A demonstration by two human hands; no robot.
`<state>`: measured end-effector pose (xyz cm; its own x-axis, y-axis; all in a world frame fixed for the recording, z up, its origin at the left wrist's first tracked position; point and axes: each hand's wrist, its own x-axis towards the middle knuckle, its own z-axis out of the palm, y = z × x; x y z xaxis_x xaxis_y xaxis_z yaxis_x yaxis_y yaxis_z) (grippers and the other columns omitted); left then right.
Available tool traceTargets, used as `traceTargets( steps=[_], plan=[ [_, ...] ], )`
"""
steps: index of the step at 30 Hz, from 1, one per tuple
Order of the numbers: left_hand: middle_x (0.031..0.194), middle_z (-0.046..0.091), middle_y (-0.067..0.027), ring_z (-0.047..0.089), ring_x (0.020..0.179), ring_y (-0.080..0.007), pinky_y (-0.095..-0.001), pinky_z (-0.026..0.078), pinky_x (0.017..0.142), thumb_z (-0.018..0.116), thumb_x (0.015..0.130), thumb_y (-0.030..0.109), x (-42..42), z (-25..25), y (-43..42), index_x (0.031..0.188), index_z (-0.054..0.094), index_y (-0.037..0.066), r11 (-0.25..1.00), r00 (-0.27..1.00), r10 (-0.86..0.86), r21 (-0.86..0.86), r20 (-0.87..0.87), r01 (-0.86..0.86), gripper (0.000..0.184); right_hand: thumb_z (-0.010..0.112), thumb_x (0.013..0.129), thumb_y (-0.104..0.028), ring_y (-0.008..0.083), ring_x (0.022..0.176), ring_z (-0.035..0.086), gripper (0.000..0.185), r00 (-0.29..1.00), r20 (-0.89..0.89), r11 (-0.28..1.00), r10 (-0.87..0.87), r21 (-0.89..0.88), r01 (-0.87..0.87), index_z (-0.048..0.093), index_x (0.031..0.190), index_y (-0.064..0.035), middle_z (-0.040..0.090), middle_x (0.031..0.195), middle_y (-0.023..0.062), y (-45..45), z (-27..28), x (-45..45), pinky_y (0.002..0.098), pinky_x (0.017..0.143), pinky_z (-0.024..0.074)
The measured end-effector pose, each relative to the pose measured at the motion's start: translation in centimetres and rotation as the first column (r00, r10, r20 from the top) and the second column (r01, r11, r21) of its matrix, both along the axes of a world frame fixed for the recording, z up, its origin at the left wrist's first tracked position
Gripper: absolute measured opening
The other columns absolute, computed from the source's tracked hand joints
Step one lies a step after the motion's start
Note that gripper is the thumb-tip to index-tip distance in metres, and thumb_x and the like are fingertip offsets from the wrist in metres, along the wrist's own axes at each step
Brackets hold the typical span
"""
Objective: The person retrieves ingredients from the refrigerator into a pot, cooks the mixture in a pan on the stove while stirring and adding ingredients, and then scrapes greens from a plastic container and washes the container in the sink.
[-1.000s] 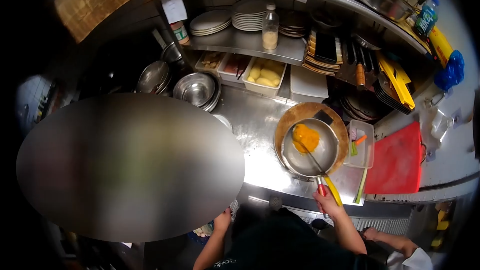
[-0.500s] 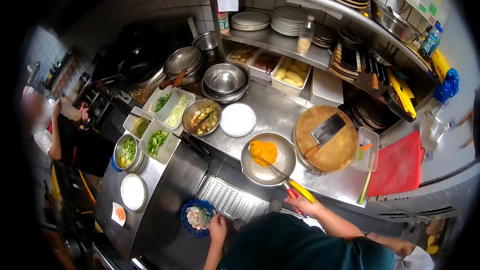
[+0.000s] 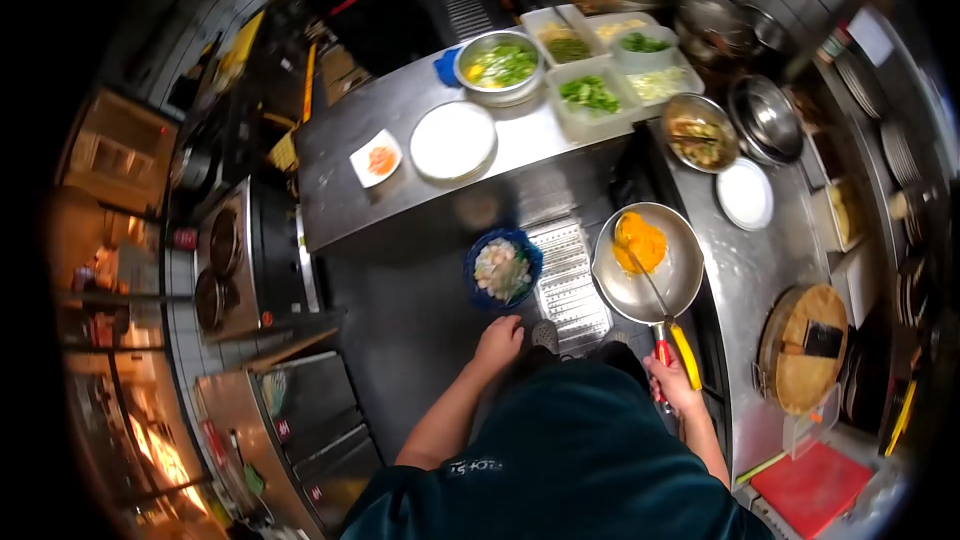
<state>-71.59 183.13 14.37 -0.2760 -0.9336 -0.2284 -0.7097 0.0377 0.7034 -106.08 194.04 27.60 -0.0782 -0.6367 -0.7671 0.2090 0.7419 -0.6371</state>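
Note:
My right hand [image 3: 678, 387] is closed around the red handle of a metal frying pan [image 3: 680, 290]. In the pan lies an orange mass [image 3: 640, 243]. A utensil with a yellow handle [image 3: 686, 358] rests across the pan, its metal end reaching the orange mass; its handle lies beside my right hand. My left hand [image 3: 499, 342] hangs over the floor with its fingers curled in, and no object shows in it. Nearest to it is a blue basket-like bin [image 3: 470, 275] on the floor, holding pale scraps and a clear bag.
A steel counter [image 3: 330, 205] ahead bears a white plate [image 3: 453, 141], a small dish [image 3: 376, 159], a steel bowl of greens [image 3: 500, 68] and vegetable tubs [image 3: 588, 98]. On the right stand a round chopping board [image 3: 792, 380] with a cleaver, and a red board [image 3: 815, 490]. A person [image 3: 370, 10] stands beyond.
My view has turned left, bringing an oven-like unit and cabinets into sight. My right hand still holds the pan, now farther from the chopping board. My left hand remains near the blue bin.

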Motion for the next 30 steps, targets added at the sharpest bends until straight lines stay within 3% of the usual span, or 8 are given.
traceTargets(
  steps=[9,14,16,20,22,24,26,30],
  plan=[
    [0.105,0.068,-0.0224,0.065,0.099,-0.0403,-0.0463,0.053,0.087,0.063,0.090,0.018,5.8,0.0,5.2,0.114,0.066,0.000,0.967,0.963,0.247,0.041,0.103,-0.253,0.030,0.067,0.096,-0.021,0.0085,0.042,0.045,0.020,0.911,-0.016,0.911,0.412,-0.016,-0.412,0.052,0.100,-0.0099,0.048,0.058,-0.0023,-9.6,0.0,4.8,0.0251,0.039,0.0379],
    [0.104,0.066,-0.0263,0.063,0.100,-0.0434,-0.0493,0.051,0.088,0.061,0.090,0.018,6.3,2.2,9.0,0.111,0.066,-0.001,0.856,0.846,0.507,0.021,0.164,-0.517,0.028,0.068,0.094,-0.020,0.0113,0.042,0.048,0.018,0.768,-0.083,0.770,0.635,0.003,-0.637,0.056,0.095,-0.0068,0.052,0.059,0.0013,-15.9,-0.1,6.7,0.0277,0.040,0.0389],
    [0.102,0.066,-0.0275,0.063,0.099,-0.0443,-0.0508,0.051,0.087,0.059,0.090,0.019,6.5,2.4,10.7,0.108,0.066,-0.001,0.795,0.786,0.591,0.035,0.181,-0.606,0.028,0.067,0.093,-0.018,0.0124,0.041,0.049,0.016,0.700,-0.078,0.695,0.710,-0.089,-0.714,0.056,0.093,-0.0063,0.051,0.057,0.0017,-17.9,-0.5,7.9,0.0286,0.040,0.0390],
    [0.108,0.067,-0.0258,0.063,0.102,-0.0441,-0.0495,0.052,0.088,0.063,0.089,0.021,7.6,-1.1,15.0,0.112,0.065,-0.001,0.789,0.781,0.550,0.122,0.296,-0.602,0.031,0.068,0.091,-0.016,0.0141,0.040,0.049,0.015,0.615,-0.160,0.603,0.772,-0.124,-0.788,0.056,0.089,-0.0072,0.049,0.056,0.0015,-20.6,-2.4,11.3,0.0295,0.039,0.0383],
    [0.111,0.066,-0.0260,0.062,0.104,-0.0440,-0.0493,0.051,0.090,0.062,0.090,0.022,8.4,-0.9,16.0,0.114,0.065,-0.001,0.715,0.713,0.646,0.108,0.272,-0.690,0.033,0.069,0.090,-0.015,0.0139,0.039,0.047,0.015,0.569,-0.203,0.549,0.797,-0.150,-0.822,0.056,0.090,-0.0083,0.048,0.054,0.0011,-21.6,-5.1,13.1,0.0292,0.039,0.0376],
    [0.113,0.065,-0.0260,0.061,0.106,-0.0438,-0.0492,0.051,0.092,0.061,0.091,0.022,9.5,-0.9,16.4,0.117,0.064,-0.001,0.650,0.652,0.719,0.100,0.242,-0.754,0.035,0.069,0.089,-0.013,0.0137,0.037,0.045,0.018,0.545,-0.101,0.541,0.832,-0.066,-0.839,0.051,0.089,-0.0108,0.047,0.054,0.0007,-22.8,-2.1,17.0,0.0295,0.037,0.0374],
    [0.116,0.065,-0.0259,0.061,0.108,-0.0437,-0.0494,0.049,0.094,0.061,0.092,0.023,11.7,-1.2,17.2,0.119,0.064,0.000,0.586,0.590,0.778,0.088,0.217,-0.805,0.036,0.064,0.093,-0.020,0.0134,0.042,0.046,0.020,0.386,-0.138,0.381,0.912,-0.060,-0.923,0.046,0.098,-0.0130,0.045,0.057,0.0005,-23.9,-2.5,20.2,0.0287,0.041,0.0389],
    [0.113,0.065,-0.0249,0.061,0.108,-0.0434,-0.0502,0.050,0.094,0.059,0.091,0.023,18.4,-2.6,19.3,0.109,0.064,0.001,0.538,0.535,0.810,0.061,0.241,-0.841,0.029,0.064,0.093,-0.016,0.0128,0.042,0.045,0.018,0.330,-0.136,0.321,0.934,-0.081,-0.943,0.047,0.098,-0.0139,0.045,0.058,0.0003,-25.0,-3.0,29.0,0.0284,0.040,0.0374]
  ],
)
